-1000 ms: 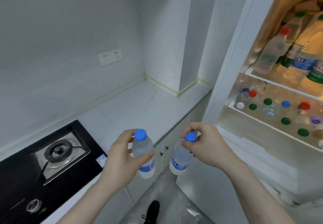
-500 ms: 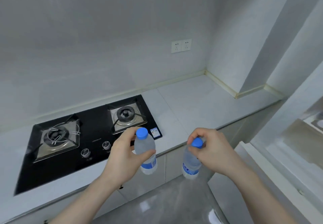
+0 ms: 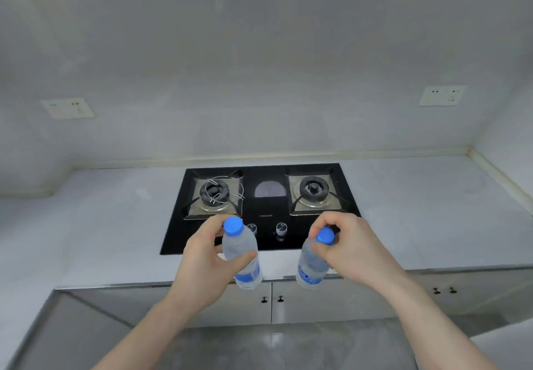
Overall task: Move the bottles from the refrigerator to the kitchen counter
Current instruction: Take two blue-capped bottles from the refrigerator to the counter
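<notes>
Two clear water bottles with blue caps and blue labels hang in the air in front of the counter's front edge. My left hand [image 3: 206,257] grips the left bottle [image 3: 241,257] around its body, its cap showing above my fingers. My right hand [image 3: 353,247] holds the right bottle [image 3: 310,267] by its neck and cap, so the bottle dangles below my fingers. Both bottles are roughly upright, tilted slightly. The pale kitchen counter [image 3: 109,225] stretches left and right behind them. The refrigerator is out of view.
A black two-burner gas hob [image 3: 269,219] is set into the counter straight ahead, with knobs near its front edge. Bare counter lies to its left and right [image 3: 432,211]. Cabinet doors [image 3: 288,303] sit below; wall sockets [image 3: 442,95] are on the wall.
My view has swung left from the open refrigerator to face the hob squarely. Both hands kept their bottles and carried them along, now in front of the hob.
</notes>
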`<act>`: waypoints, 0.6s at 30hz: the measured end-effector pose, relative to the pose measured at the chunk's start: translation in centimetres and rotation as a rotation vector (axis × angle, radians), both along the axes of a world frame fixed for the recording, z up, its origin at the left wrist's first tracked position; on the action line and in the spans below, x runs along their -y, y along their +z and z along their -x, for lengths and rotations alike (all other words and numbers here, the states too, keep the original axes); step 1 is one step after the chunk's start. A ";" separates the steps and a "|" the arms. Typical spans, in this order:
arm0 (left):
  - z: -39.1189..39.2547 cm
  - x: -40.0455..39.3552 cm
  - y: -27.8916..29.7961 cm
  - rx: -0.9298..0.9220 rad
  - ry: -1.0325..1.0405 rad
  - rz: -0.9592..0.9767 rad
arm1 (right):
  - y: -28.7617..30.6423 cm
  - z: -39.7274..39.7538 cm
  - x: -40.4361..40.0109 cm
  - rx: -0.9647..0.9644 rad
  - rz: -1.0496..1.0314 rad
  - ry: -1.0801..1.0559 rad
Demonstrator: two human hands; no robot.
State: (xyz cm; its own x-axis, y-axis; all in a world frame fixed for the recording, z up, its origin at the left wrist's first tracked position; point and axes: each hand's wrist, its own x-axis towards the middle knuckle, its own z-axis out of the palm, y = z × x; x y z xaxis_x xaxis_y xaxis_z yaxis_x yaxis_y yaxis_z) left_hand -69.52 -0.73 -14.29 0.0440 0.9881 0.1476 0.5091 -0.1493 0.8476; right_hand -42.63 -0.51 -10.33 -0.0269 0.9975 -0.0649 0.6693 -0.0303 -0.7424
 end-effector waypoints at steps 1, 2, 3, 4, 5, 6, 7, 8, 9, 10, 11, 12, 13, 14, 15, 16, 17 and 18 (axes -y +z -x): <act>2.0 0.0 -0.1 -0.005 0.027 -0.003 | 0.1 2.0 -0.7 0.000 -0.004 0.028; 4.0 -0.1 -0.1 -0.009 0.050 -0.007 | 0.2 4.0 -1.3 -0.001 -0.007 0.050; 5.7 -0.1 -0.3 -0.009 0.067 -0.007 | 0.3 5.6 -1.7 0.003 -0.012 0.065; 7.7 -0.1 -0.4 -0.006 0.090 -0.006 | 0.3 7.6 -2.3 0.003 -0.016 0.091; 9.3 -0.1 -0.4 0.000 0.110 -0.003 | 0.4 9.2 -2.8 0.002 -0.018 0.115; 10.8 -0.1 -0.5 0.008 0.130 0.003 | 0.3 10.8 -3.3 0.009 -0.021 0.141; 12.8 0.0 -0.6 0.015 0.157 0.000 | 0.2 13.0 -3.9 0.018 -0.021 0.174; 13.8 0.0 -0.6 0.019 0.174 -0.004 | 0.3 14.3 -4.2 0.030 -0.021 0.192; 15.4 0.2 -0.7 0.026 0.200 -0.002 | 0.2 16.1 -4.7 0.042 -0.023 0.221; 17.2 0.5 -0.8 0.038 0.232 -0.001 | 0.2 18.1 -5.2 0.047 -0.023 0.249; 18.6 0.7 -0.8 0.054 0.253 0.000 | 0.2 19.8 -5.6 0.048 -0.026 0.267; 20.1 1.0 -0.8 0.066 0.278 -0.006 | 0.2 21.4 -6.0 0.044 -0.024 0.286; 21.4 1.2 -0.9 0.073 0.302 -0.009 | 0.2 22.9 -6.4 0.041 -0.023 0.306; 22.9 1.6 -1.0 0.082 0.329 -0.006 | 0.1 24.6 -7.0 0.039 -0.025 0.334; 24.1 1.8 -1.0 0.090 0.347 0.002 | 0.2 25.9 -7.4 0.038 -0.028 0.354; 25.2 1.9 -1.1 0.097 0.366 0.009 | 0.3 27.2 -7.8 0.035 -0.031 0.379; 26.4 2.2 -1.2 0.102 0.401 0.012 | 0.3 28.7 -8.4 0.034 -0.030 0.416; 27.4 2.4 -1.3 0.106 0.435 0.016 | 0.3 29.9 -8.9 0.036 -0.032 0.445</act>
State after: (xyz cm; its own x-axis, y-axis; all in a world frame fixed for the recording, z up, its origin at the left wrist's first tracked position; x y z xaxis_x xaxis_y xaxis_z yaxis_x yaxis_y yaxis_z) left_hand -96.94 -3.13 -15.57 -0.3909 0.9134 0.1136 0.4316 0.0729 0.8991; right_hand -72.54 8.36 -10.03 -0.4526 0.8907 -0.0429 0.6373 0.2894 -0.7142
